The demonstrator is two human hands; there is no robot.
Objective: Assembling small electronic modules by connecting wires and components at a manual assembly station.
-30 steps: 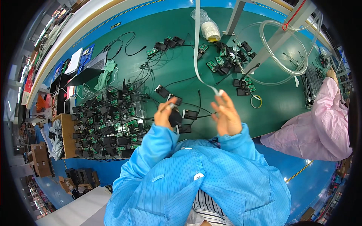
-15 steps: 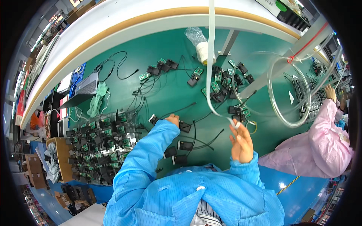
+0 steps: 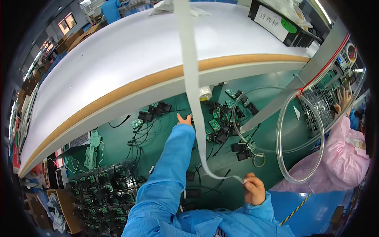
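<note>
My left hand [image 3: 184, 120] reaches forward over the green mat, two fingers spread apart. It is nearest to a small green circuit board with a black housing and cable; whether a fingertip touches it I cannot tell. My right hand [image 3: 254, 190], closer to my body, pinches the lower end of a long flat white strip [image 3: 193, 85]. The strip hangs down from above and curves across to my fingers. Several black modules with green boards [image 3: 215, 125] lie heaped beyond the strip, and more black modules [image 3: 192, 193] lie partly behind my left sleeve.
A white shelf [image 3: 130, 43] with a tan edge spans the far side. Clear tubing loops [image 3: 281, 152] hang by a metal post at right. Boards fill a rack [image 3: 104, 197] at left. A co-worker's pink sleeve [image 3: 335, 146] is at far right.
My left hand has moved forward from beside the near black modules. My right hand has closed from loosely spread fingers to a pinch on the strip's end. The view has tilted up.
</note>
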